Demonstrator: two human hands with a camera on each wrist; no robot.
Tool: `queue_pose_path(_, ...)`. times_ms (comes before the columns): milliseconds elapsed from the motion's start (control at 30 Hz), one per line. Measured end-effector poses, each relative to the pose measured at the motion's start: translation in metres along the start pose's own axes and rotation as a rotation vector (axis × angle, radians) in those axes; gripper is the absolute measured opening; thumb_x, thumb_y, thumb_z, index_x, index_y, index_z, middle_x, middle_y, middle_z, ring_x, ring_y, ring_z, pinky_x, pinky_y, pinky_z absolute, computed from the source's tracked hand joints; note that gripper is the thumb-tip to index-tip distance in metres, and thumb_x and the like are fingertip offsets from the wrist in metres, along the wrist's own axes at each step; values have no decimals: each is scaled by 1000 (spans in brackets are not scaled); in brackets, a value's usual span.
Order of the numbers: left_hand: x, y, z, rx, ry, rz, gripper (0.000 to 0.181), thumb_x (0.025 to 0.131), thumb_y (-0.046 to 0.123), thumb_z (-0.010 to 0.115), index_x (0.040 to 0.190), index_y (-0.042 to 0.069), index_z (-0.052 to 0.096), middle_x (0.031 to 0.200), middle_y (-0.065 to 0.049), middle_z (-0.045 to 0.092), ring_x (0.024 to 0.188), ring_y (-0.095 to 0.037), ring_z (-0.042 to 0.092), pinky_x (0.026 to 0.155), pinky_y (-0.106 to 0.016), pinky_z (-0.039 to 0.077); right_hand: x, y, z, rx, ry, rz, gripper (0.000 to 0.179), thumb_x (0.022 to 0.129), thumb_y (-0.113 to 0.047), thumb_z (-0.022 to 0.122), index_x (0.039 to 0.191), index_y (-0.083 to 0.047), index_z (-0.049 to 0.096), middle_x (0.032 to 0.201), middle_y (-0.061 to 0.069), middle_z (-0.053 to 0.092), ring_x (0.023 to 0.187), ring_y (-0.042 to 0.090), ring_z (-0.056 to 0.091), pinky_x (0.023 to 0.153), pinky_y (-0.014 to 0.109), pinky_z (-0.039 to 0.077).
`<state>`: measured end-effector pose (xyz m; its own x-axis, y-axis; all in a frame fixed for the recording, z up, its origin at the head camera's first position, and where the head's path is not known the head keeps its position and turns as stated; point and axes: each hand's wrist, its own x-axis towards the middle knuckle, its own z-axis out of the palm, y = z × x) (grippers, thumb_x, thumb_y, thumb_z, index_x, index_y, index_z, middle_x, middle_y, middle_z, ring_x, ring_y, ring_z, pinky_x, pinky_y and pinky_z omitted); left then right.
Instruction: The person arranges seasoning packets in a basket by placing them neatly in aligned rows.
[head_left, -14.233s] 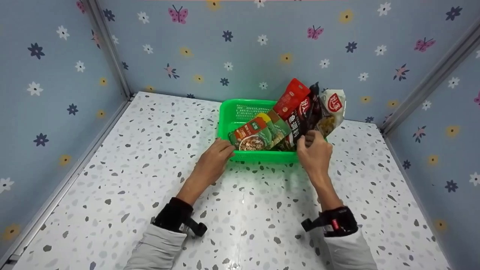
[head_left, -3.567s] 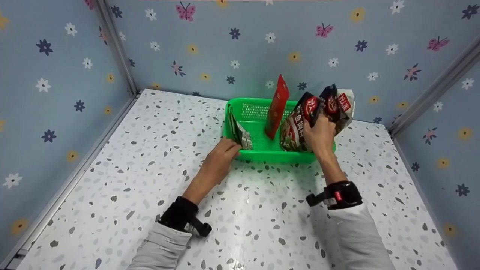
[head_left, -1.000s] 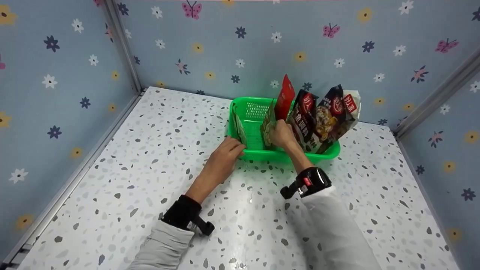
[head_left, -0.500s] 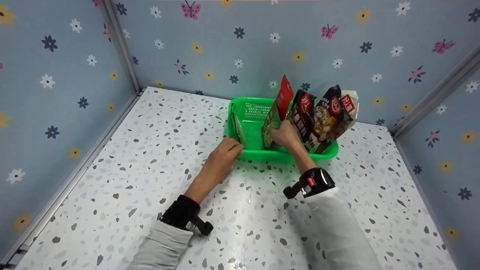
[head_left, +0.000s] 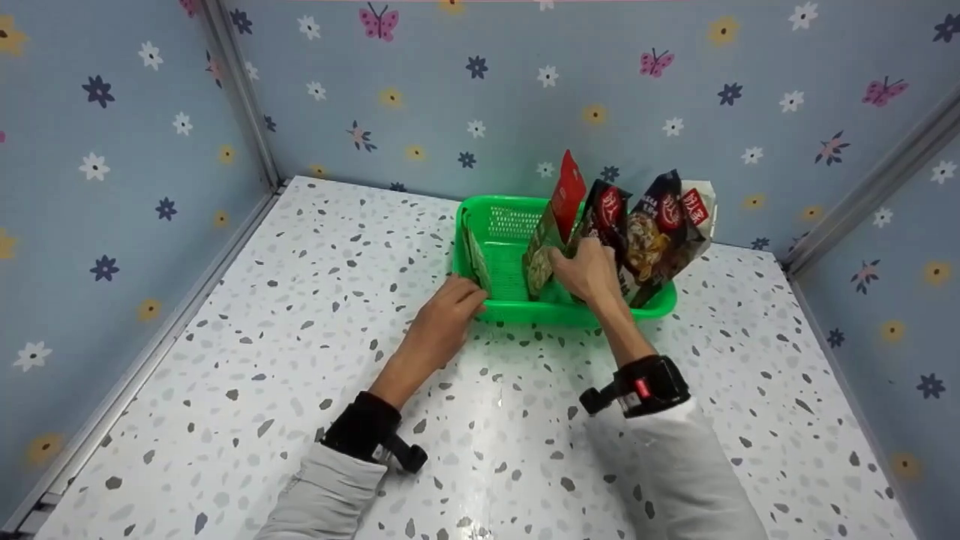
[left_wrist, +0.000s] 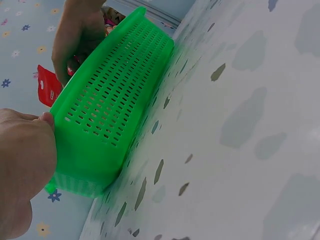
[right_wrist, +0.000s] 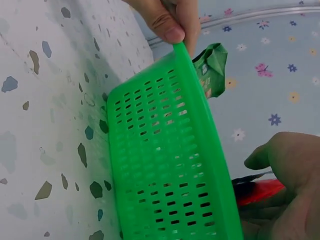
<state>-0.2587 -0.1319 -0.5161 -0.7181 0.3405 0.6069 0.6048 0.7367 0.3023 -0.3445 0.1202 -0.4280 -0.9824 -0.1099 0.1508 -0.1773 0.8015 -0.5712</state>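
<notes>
A green plastic basket (head_left: 555,313) with perforated walls holds several food packets standing on edge. My left hand (head_left: 435,322) pinches its front left rim, the thumb lying on the edge in the right wrist view. Inside the basket is my right hand (head_left: 591,274), between a green packet (head_left: 540,266) and a black seasoning packet (head_left: 609,206) with a red label. Its thumb stretches away from the fingers in the right wrist view; a red-and-black packet edge (right_wrist: 257,192) shows between them. The fingertips are hidden. A red packet (head_left: 568,191) stands behind the green one.
Another green packet (head_left: 477,259) leans at the basket's left wall. A dark packet (head_left: 649,240) and a white packet (head_left: 701,201) lean at the right end. The speckled white table (head_left: 300,315) meets a flowered back wall (head_left: 525,120) close behind the basket.
Earlier the packets lay heaped; now they stand spread apart. In the last half second my right hand has moved right, from the green packet towards the black one. The left hand stays at the rim.
</notes>
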Motion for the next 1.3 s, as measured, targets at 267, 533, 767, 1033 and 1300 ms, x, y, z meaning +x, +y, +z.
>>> queue_pose_path(267, 2, -2, -3, -10, -1, -19, 22, 111, 10, 69, 127, -3, 78, 123, -13, 75, 125, -31, 71, 137, -47, 43, -41, -43, -9, -42, 283, -338, 33, 112, -22, 70, 124, 9, 75, 96, 27, 79, 81, 42, 78, 68, 49, 66)
queue_pose_path(533, -1, -3, -3, -6, 0, -30, 22, 112, 10, 68, 127, -1, 78, 124, -12, 74, 125, -31, 70, 135, -47, 45, -23, -57, 14, 223, -184, -384, 35, 115, -28, 67, 138, -4, 77, 137, 18, 80, 128, 35, 78, 114, 51, 63)
queue_pose_path(767, 1, 0, -3, -5, -11, -27, 19, 113, 10, 67, 123, -1, 78, 127, -13, 75, 128, -31, 70, 135, -48, 46, -6, -61, 39, 261, -284, -245, 51, 116, -38, 62, 154, -3, 66, 155, 20, 70, 143, 36, 70, 124, 54, 56)
queue_pose_path(1033, 2, 2, -1, 10, 12, 4, 13, 111, 10, 68, 113, 1, 77, 123, -12, 74, 123, -30, 69, 113, -42, 60, -2, -65, 56, 250, -321, -144, 52, 112, -42, 58, 145, -5, 71, 144, 16, 75, 130, 33, 72, 112, 51, 60)
queue_pose_path(1300, 1, 0, 1, 2, 29, 14, 19, 112, 7, 66, 122, -1, 79, 128, -14, 76, 126, -32, 70, 110, -41, 62, -3, -67, 60, 191, -239, -191, 37, 116, -29, 42, 81, -18, 52, 72, 1, 46, 63, 21, 41, 65, 35, 38)
